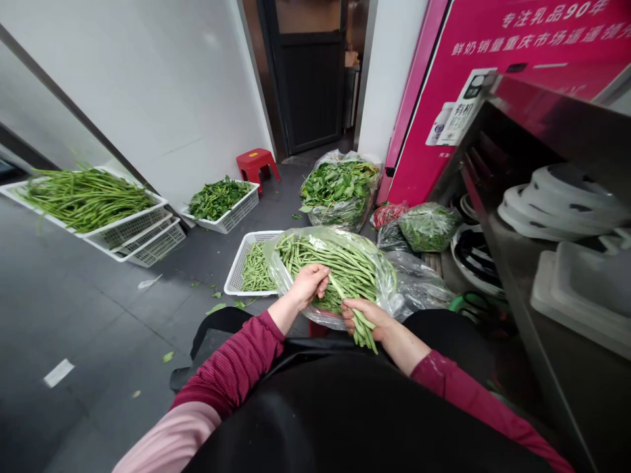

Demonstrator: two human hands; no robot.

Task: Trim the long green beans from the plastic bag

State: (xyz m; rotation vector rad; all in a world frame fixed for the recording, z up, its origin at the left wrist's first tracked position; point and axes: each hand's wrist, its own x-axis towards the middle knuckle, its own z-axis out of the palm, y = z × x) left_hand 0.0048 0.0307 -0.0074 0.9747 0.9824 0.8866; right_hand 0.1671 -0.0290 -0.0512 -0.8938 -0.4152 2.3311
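Several long green beans are bunched in my right hand, its fingers wrapped round them. My left hand pinches the upper tips of these beans, up and to the left of my right hand. Both hands are over the near side of a clear plastic bag full of long green beans. Left of the bag, partly behind it, a white basket holds shorter bean pieces.
Stacked white baskets with long green stems stand at the left. Behind are a basket of leafy greens, a red stool and a bag of leaves. A metal shelf with white containers borders the right side.
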